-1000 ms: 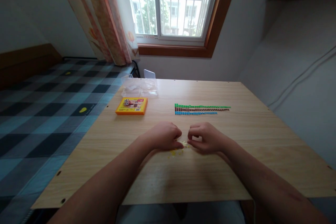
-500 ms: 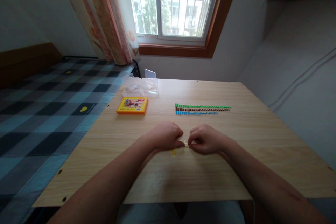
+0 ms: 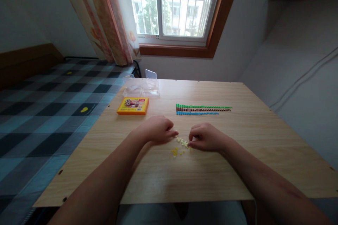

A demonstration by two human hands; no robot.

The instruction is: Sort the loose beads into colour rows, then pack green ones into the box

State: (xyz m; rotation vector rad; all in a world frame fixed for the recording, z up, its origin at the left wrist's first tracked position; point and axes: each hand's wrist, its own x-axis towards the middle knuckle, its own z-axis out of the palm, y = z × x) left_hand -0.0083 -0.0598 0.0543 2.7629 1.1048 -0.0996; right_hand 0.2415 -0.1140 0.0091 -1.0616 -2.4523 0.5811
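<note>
A small string of pale yellow plastic pieces (image 3: pixel 182 142) lies on the wooden table between my hands. My left hand (image 3: pixel 158 130) is at its far left end, thumb stretched out by the pieces and apart from the curled fingers, with nothing visible in it. At the near right end, my right hand (image 3: pixel 207 137) has its fingers curled and its thumb tip against the pale pieces. Whether it pinches one is hidden. Just in front lies a little cluster of deeper yellow pieces (image 3: pixel 174 152), with a few loose bits to its right.
Beyond my hands run rows of tiny green pieces (image 3: pixel 185 106), brown pieces (image 3: pixel 182 110) and blue pieces (image 3: pixel 185 113). A yellow-orange box (image 3: pixel 132 106) lies at the left, with clear plastic containers (image 3: pixel 141 88) behind it. The table (image 3: pixel 211 179) borders a checked bed (image 3: pixel 52 109).
My left hand has moved left and slightly away from me, uncovering the pale pieces, which now lie spread between the hands. My right hand has barely shifted.
</note>
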